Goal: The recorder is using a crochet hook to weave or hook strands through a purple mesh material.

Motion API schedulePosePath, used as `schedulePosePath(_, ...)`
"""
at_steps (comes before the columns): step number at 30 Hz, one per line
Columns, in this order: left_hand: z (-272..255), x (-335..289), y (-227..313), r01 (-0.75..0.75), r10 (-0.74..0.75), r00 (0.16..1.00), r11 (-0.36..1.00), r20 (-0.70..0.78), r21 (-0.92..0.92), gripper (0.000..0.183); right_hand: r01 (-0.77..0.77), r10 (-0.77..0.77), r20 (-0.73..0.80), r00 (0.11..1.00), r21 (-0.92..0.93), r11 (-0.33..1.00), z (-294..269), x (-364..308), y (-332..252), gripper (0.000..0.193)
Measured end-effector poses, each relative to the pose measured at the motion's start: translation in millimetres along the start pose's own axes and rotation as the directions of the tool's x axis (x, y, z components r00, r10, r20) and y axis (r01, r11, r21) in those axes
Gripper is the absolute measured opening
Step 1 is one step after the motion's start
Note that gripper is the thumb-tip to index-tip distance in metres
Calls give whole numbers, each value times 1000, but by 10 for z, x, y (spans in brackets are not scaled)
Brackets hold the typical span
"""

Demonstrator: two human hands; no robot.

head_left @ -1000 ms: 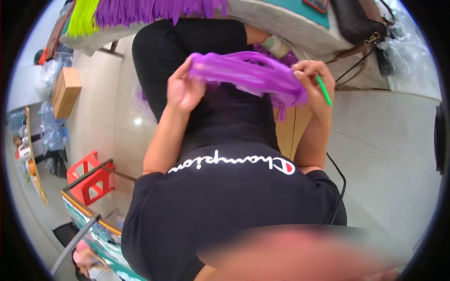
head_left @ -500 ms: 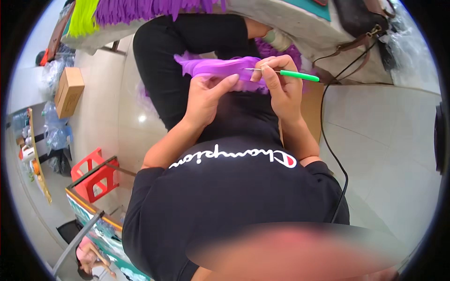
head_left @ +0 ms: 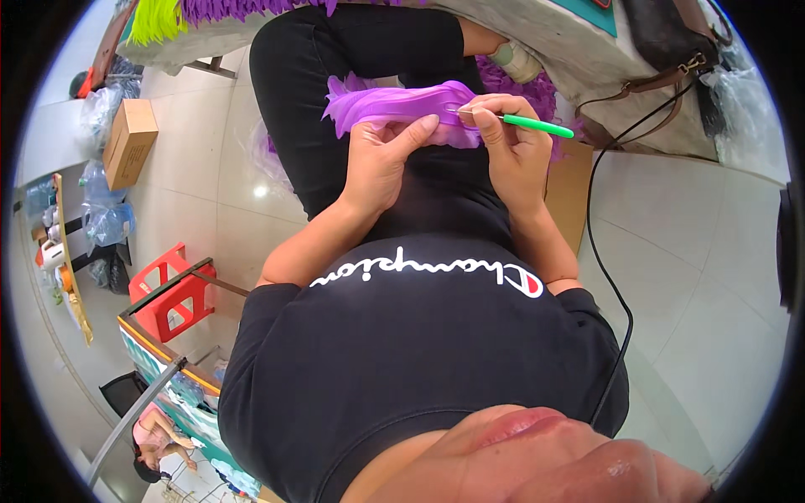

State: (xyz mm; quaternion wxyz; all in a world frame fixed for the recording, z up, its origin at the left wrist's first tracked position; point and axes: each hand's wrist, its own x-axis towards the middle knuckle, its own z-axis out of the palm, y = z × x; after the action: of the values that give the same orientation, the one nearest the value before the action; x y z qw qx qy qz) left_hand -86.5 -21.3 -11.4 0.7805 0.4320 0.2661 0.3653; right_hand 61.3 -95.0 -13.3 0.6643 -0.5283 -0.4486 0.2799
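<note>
Head view: the left hand (head_left: 376, 163) has its grip closed on the near edge of a ruffled purple piece (head_left: 394, 104), thumb on top, the fingers mostly hidden beneath. The right hand (head_left: 516, 147) has its grip closed on a green-handled tool (head_left: 538, 127), handle end to the right; its thin metal shank meets the purple piece. Whether the tip pierces the material cannot be told. The purple piece is held above the lap. Beyond, purple strips (head_left: 243, 8) and yellow-green strips (head_left: 156, 23) hang at the edge of a table (head_left: 560, 40).
</note>
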Motion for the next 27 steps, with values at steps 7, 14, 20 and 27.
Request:
schedulePosePath(7,22,2,4,-24,24,1000,1000,-10,-12,20,81,-79,24,997,-104,991,2,28,41,10)
schedulePosePath(14,3,9,-60,-66,69,997,996,-43,62,18,408,-415,70,907,-393,824,119,3,139,6)
schedulePosePath(20,39,22,-26,25,-27,998,999,-64,-34,19,394,-439,-40,898,-374,840,122,-36,198,5)
schedulePosePath(27,-5,17,-73,-11,5,997,997,-77,-79,21,231,-225,51,973,-233,945,52,1,108,9)
